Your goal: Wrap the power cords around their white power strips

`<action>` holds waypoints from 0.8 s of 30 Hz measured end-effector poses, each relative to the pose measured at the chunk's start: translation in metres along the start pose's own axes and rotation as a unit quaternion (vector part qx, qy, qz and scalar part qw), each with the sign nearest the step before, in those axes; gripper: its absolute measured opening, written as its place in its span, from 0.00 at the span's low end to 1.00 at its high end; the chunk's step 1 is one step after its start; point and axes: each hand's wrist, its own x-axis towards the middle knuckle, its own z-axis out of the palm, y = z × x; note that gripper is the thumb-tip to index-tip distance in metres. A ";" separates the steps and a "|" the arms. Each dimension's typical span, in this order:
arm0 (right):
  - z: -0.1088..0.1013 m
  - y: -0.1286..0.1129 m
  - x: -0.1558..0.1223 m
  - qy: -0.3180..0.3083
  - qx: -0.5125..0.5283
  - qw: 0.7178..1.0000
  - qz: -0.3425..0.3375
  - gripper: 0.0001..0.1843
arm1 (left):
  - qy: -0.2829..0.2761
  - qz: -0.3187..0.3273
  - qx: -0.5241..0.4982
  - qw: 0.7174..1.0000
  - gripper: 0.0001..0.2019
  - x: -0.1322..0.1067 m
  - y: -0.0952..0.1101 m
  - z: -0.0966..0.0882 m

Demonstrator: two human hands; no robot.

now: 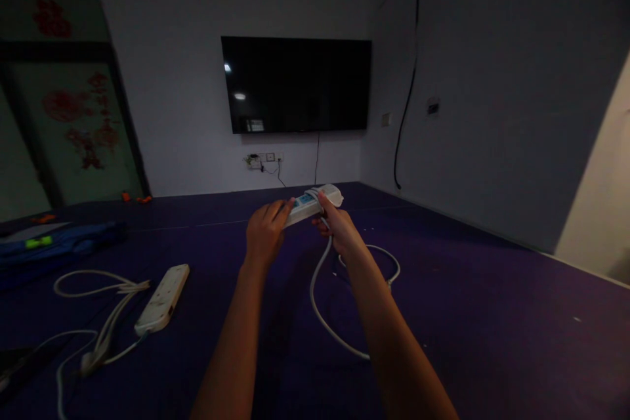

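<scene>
A white power strip (301,212) with blue socket faces is held above the purple surface, slightly tilted. My left hand (266,231) grips its near left end, fingers closed over the top. Around the strip's right part run turns of its white cord (319,323). My right hand (339,226) is closed on the cord at the strip, thumb on top, pressing it against the side. From there the cord hangs down in a curve, passes behind my right forearm and loops on the surface to the right.
A second white power strip (163,298) lies at the left with its bundled cable (105,325). Folded blue cloth (73,239) lies at the far left. A television (298,85) hangs on the back wall above sockets (270,157). A black cable (409,95) dangles on the right wall.
</scene>
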 end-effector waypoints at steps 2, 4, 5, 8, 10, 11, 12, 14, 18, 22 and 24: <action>0.000 0.000 0.001 0.006 -0.002 1.000 -0.002 0.21 | -0.008 -0.016 -0.016 1.000 0.28 0.002 -0.002 -0.002; -0.001 0.000 0.001 0.010 0.004 1.000 -0.004 0.20 | -0.017 -0.036 -0.052 0.998 0.32 0.003 -0.005 -0.003; -0.001 0.000 0.002 0.012 0.007 1.000 -0.006 0.20 | -0.021 -0.049 -0.082 0.995 0.35 0.004 -0.006 -0.003; -0.003 0.000 0.003 0.011 0.012 1.000 -0.020 0.20 | -0.038 -0.109 -0.247 0.962 0.43 0.004 -0.010 0.000; -0.004 0.000 0.003 0.005 0.009 0.999 -0.033 0.21 | -0.057 -0.172 -0.385 0.905 0.44 0.004 -0.012 0.003; -0.004 0.001 0.003 0.003 0.007 0.999 -0.039 0.22 | -0.066 -0.205 -0.446 0.869 0.43 0.004 -0.013 0.004; -0.004 0.001 0.002 0.000 0.005 0.999 -0.044 0.23 | -0.073 -0.236 -0.496 0.832 0.42 0.004 -0.013 0.005; -0.004 0.001 0.001 -0.008 0.010 0.998 -0.054 0.25 | -0.074 -0.285 -0.566 0.770 0.38 0.004 -0.015 0.005; -0.003 -0.001 -0.002 -0.031 0.028 0.997 -0.071 0.27 | -0.129 -0.320 -0.644 0.683 0.33 0.000 -0.016 0.001; -0.001 -0.004 -0.005 -0.044 0.030 0.996 -0.075 0.27 | -0.226 -0.291 -0.687 0.627 0.31 -0.004 -0.017 -0.004; -0.002 -0.005 -0.005 -0.047 0.031 0.996 -0.073 0.27 | -0.242 -0.277 -0.693 0.619 0.30 -0.005 -0.017 -0.006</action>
